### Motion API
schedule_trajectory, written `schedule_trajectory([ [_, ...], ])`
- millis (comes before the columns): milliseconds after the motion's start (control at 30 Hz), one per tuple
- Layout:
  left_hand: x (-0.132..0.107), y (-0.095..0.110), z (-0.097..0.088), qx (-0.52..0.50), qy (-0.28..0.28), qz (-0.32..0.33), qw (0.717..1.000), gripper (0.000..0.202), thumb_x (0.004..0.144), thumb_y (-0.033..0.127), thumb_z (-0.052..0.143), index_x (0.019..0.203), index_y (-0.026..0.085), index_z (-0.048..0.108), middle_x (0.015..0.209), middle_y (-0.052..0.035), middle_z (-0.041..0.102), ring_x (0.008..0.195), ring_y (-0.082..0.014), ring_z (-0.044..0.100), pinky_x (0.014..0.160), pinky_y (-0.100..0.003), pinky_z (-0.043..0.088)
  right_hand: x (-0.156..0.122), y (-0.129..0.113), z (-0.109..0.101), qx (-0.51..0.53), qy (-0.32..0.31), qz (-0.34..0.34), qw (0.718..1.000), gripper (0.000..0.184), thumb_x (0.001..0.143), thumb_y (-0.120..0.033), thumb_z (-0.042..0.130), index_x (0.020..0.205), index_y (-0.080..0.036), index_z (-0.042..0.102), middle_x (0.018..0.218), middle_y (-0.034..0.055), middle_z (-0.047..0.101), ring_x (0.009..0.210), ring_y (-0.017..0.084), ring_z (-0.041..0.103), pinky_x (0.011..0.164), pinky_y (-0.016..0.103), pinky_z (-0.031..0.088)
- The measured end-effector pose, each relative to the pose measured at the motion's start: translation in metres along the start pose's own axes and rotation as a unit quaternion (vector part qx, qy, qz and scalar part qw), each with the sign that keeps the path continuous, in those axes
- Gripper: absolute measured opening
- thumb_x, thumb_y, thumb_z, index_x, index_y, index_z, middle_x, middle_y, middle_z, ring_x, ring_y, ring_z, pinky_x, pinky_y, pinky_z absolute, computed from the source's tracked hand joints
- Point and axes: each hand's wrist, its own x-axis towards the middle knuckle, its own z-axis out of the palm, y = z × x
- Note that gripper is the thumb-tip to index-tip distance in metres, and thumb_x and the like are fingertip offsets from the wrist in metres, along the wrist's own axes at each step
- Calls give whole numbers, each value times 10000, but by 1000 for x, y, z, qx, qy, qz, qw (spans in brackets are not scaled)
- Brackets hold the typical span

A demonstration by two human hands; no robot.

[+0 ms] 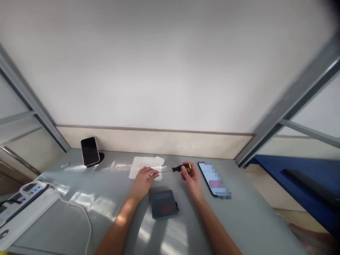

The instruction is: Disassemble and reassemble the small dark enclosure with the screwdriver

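Observation:
A screwdriver (176,169) with a black and yellow handle lies level between my two hands, above the grey desk. My right hand (191,179) is closed around its handle. The thin metal shaft points left, and my left hand (145,179) pinches it near its far end. A slim dark end shows below the left fingers; its exact shape is too small to tell. White paper sheets (138,163) lie just behind and under my left hand, with a small rounded white piece (159,161) on top. Nearer to me, between my forearms, sits a dark grey case (163,202) with reddish lettering.
A phone (212,179) with a lit screen lies right of my right hand. At the back left, a dark-screened device (90,151) stands on a round base. A white power strip (29,216) with a cable (85,210) occupies the left. A pale wall panel (159,71) rises behind.

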Motion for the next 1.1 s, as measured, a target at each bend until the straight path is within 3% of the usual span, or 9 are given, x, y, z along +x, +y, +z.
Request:
schedule_trajectory([
  [167,-6,9,-10,-30,-12,-55,998,428,987,391,617,1405,297,634,1170,-55,692,968,-220,614,964,-368,531,7,-1,-4,-6,42,-12,999,558,751,-724,800,979,-236,658,696,-11,665,557,146,487,540,296,379],
  [233,-11,15,-16,-45,-92,-63,993,513,925,443,703,1414,307,627,1212,-64,659,1009,-227,604,995,-378,521,10,-2,-7,-4,75,-13,997,559,760,-741,779,952,-233,647,683,-22,633,555,137,480,536,290,373],
  [333,-18,25,-24,-44,-247,-44,967,712,715,520,897,1368,348,672,1364,-77,590,1257,-315,534,1153,-475,430,14,-1,-13,7,123,-9,992,553,768,-753,759,901,-236,618,654,-45,568,551,131,482,526,282,371],
  [400,-20,31,-27,-22,-294,-32,955,739,635,532,943,1319,380,708,1427,-75,541,1367,-366,445,1218,-546,346,16,-1,-15,15,144,-6,989,555,755,-754,767,878,-239,603,647,-50,548,554,133,501,517,279,375],
  [567,-20,40,-29,-20,-310,-39,950,572,665,515,925,1198,373,774,1413,-74,528,1399,-377,400,1222,-560,345,18,-1,-16,33,167,-5,985,556,725,-738,801,864,-235,611,676,-43,571,573,128,536,513,263,397],
  [900,-20,53,-21,-64,-299,9,952,423,910,446,736,1315,326,712,1311,-68,654,1301,-313,469,1193,-457,360,23,-6,-23,65,188,-6,980,582,712,-755,800,846,-212,640,682,-46,535,562,102,478,501,247,375],
  [1100,-21,57,-18,-91,-306,-4,948,416,916,455,728,1296,288,705,1256,-64,699,1312,-309,491,1196,-453,358,24,-10,-26,73,198,-16,977,564,726,-741,799,826,-212,632,666,-48,522,554,103,441,504,253,354],
])
